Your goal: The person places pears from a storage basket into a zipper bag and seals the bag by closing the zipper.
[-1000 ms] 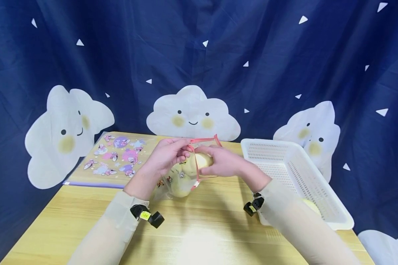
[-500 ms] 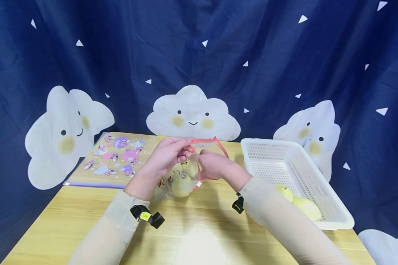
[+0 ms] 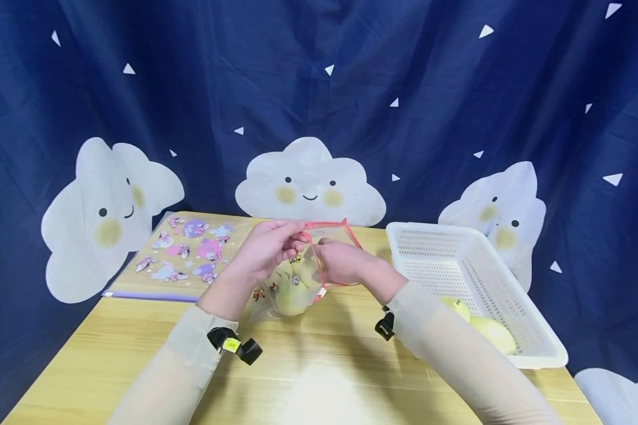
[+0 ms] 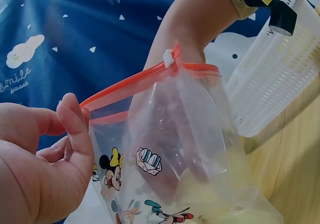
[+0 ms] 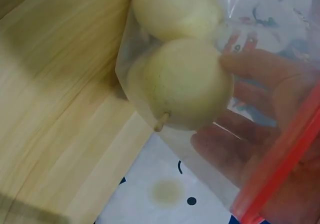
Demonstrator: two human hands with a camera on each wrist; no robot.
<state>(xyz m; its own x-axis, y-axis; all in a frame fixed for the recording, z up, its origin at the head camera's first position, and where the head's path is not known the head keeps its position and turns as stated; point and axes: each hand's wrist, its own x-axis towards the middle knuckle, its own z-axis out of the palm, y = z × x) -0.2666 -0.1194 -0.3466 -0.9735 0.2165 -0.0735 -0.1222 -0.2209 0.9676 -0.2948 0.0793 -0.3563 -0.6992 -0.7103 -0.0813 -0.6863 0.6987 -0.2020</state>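
the basket (image 3: pixel 430 242) stands right of the bag (image 4: pixel 205 114). the left hand (image 3: pixel 266 249) pinches the bag's rim (image 4: pixel 125 85); the right hand (image 3: pixel 342 262), fingers loosely spread, touches a pear (image 5: pixel 187 84) inside the bag. this seems the setting-down step; next calls for withdrawing without dragging the rim.

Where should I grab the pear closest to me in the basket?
I'd come straight down from above and wrap fingers round the fat middle of that nearest pear. It looks rounded and longish, so its widest part should sit best. The basket has walls around it and the other pear lies beside it, so the open top is probably the easiest way in.
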